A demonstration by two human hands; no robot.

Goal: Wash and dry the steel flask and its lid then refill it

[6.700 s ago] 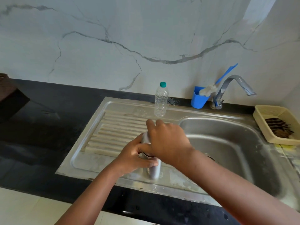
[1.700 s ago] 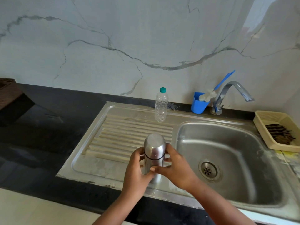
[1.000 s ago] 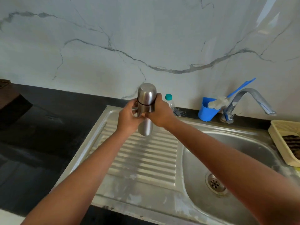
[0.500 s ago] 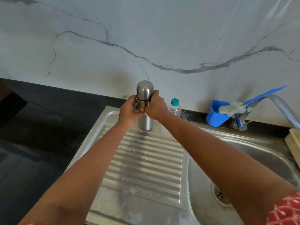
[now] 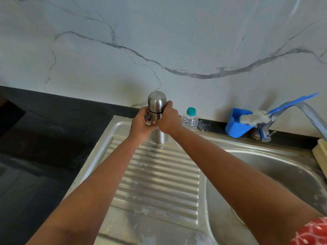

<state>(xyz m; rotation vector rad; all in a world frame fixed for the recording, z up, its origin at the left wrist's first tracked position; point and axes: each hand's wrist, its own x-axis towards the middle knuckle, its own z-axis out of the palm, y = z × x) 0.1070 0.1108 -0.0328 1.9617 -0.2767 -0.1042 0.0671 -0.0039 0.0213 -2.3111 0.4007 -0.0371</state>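
The steel flask (image 5: 160, 137) stands upright at the far end of the ribbed draining board (image 5: 159, 175), with its domed steel lid (image 5: 157, 101) on top. My left hand (image 5: 141, 123) grips the flask's body from the left. My right hand (image 5: 168, 117) grips it from the right, at the seam below the lid. A clear plastic water bottle (image 5: 190, 119) with a green cap stands just right of the flask, partly behind my right hand.
The steel sink basin (image 5: 276, 174) lies to the right. A blue cup (image 5: 237, 123) with a brush stands by the tap (image 5: 304, 112) at the back. A beige tray edge (image 5: 321, 151) shows far right. Black countertop (image 5: 44, 138) extends left.
Both hands carried the closed flask from the front of the draining board to its far end beside the water bottle. Its base now sits lower, on the board.
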